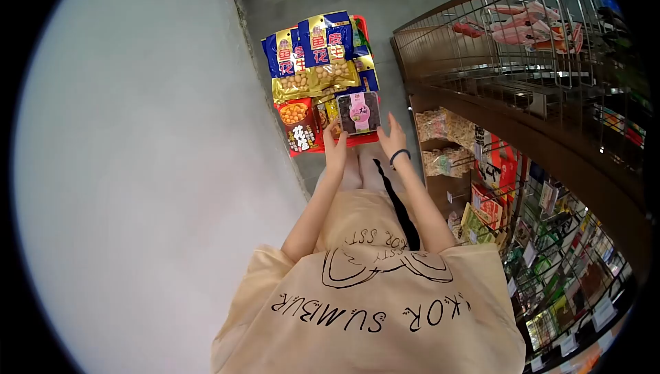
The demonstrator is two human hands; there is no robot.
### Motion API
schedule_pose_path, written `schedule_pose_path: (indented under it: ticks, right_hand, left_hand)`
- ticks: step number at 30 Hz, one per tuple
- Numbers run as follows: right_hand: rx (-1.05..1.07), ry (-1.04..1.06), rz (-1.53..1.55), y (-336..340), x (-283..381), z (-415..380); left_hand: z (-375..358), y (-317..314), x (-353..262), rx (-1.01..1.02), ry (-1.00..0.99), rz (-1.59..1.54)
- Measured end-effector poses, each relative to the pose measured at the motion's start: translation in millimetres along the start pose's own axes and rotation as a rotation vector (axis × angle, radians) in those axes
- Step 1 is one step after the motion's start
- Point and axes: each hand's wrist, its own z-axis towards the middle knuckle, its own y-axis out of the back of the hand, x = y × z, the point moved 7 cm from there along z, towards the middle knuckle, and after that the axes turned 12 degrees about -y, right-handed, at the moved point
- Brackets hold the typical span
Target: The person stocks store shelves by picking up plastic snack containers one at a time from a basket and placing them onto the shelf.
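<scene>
I see the pink-labelled box [359,114] at the red basket's [362,141] near edge, between my left hand [335,141] and right hand [394,141], fingers spread; contact I cannot tell.

Red basket [362,141] as landmark. At its far end: left blue-gold bag [283,64] and right blue-gold bag [328,51], both marked 鱼皮花生. Near-left corner: dark red pouch [300,131], characters begin 花, rest uncertain. Near-right: clear box [359,113], pink label, 梅. Nearer than basket: shirt [371,346], "KOR SUMBUR", inverted.
</scene>
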Motion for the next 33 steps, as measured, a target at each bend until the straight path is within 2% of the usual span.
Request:
schedule_pose_path:
  ticks: [5,6,9,11,16,20,24,28,33]
  right_hand:
    - [0.154,-0.048,0.045,-4.3,12.3,27.3]
    - [0.202,-0.084,0.136,-5.8,15.0,28.2]
    - [0.247,-0.107,0.246,-26.5,-2.3,41.9]
    - [0.323,-0.101,0.340,-51.0,-20.7,53.9]
    - [0.258,-0.091,0.388,-53.2,-20.0,52.7]
    - [0.253,-0.086,0.425,-57.3,-21.6,54.2]
    - [0.233,-0.066,0.417,-60.3,-26.8,54.0]
    - [0.205,-0.031,0.462,-60.2,-26.0,56.1]
    - [0.283,-0.065,0.538,-66.2,-29.9,59.8]
  left_hand:
    - [22.4,-6.1,29.0,0.059,0.138,-0.005]
    - [22.9,-10.2,20.3,0.044,0.143,0.017]
    - [25.8,-24.5,12.0,0.080,0.192,-0.142]
    - [29.8,-28.1,10.9,0.087,0.175,-0.114]
    - [33.1,-28.8,14.5,0.149,0.137,-0.001]
    - [33.8,-29.3,2.6,0.170,0.173,-0.042]
    - [36.6,-28.2,15.9,0.228,0.193,-0.079]
    - [36.3,-28.4,20.6,0.185,0.153,-0.050]
    - [41.8,-28.6,18.7,0.146,0.084,0.002]
